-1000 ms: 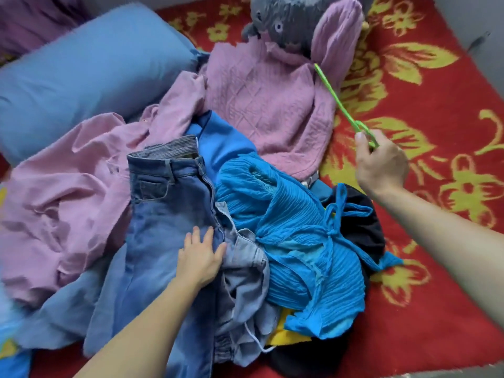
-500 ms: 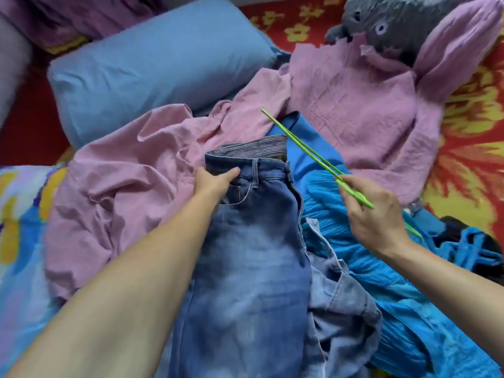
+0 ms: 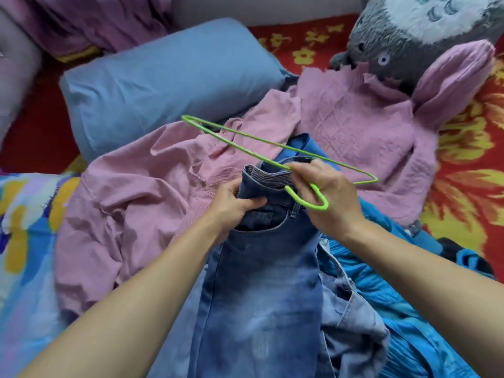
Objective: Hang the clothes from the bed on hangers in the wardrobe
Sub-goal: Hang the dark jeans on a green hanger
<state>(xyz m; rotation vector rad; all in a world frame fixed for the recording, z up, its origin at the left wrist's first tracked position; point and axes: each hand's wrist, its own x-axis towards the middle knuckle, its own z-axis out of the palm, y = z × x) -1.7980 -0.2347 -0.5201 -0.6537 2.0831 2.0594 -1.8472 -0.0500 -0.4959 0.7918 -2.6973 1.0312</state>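
Nearest, the jeans (image 3: 259, 290) lie atop the bed's clothes heap, waistband clamped in the left hand's (image 3: 234, 207) grip, while the right hand's (image 3: 335, 200) grip pinches the green hanger (image 3: 272, 143) (hook nearest the wearer) above them, blue pillow (image 3: 163, 77) beyond.

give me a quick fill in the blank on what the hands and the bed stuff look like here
The right hand holds a ____ hanger by its hook end.
The left hand grips the jeans at the ____.
The pillow left of the grey plush toy is ____.
Missing words: green; waistband; blue.
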